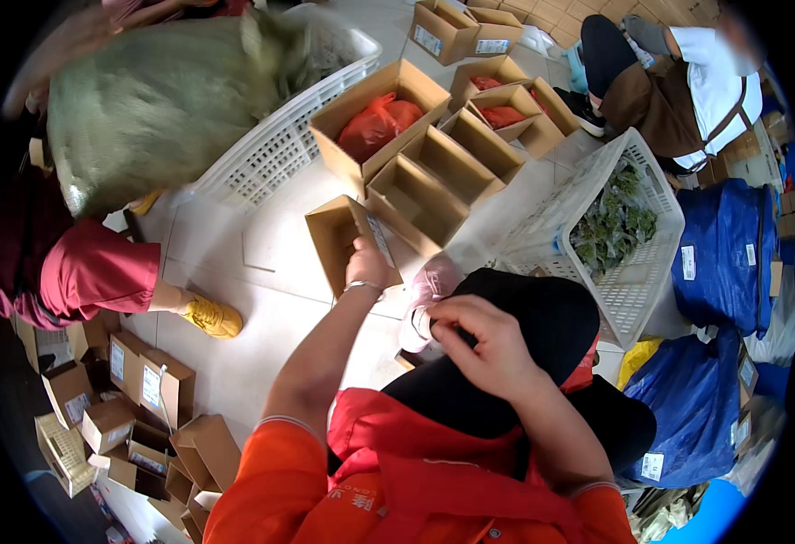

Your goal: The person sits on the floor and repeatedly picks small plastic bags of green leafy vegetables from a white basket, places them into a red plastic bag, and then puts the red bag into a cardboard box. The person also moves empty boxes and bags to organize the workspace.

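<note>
My left hand [367, 264] grips the wall of a small open cardboard box [332, 234], which tilts above the floor tiles. A label with writing is on the box's outer side, and the inside I can see holds nothing. My right hand [484, 343] hovers near my bent black-trousered knee [540, 309], thumb and fingers loosely curled and apart, with nothing visible in it. Just beyond the held box stand open cardboard boxes [419, 204] in a row. Behind them a larger carton [339, 122] contains a red plastic bag [380, 126].
Leafy greens [615, 221] in clear wrapping fill a white plastic crate [628, 306] at right, beside blue bags [724, 251]. At left, a person in red trousers [101, 275] stands by a large green sack [159, 102] and white crate [268, 149]. Cardboard boxes [152, 381] crowd the lower left. Another person [717, 102] sits upper right.
</note>
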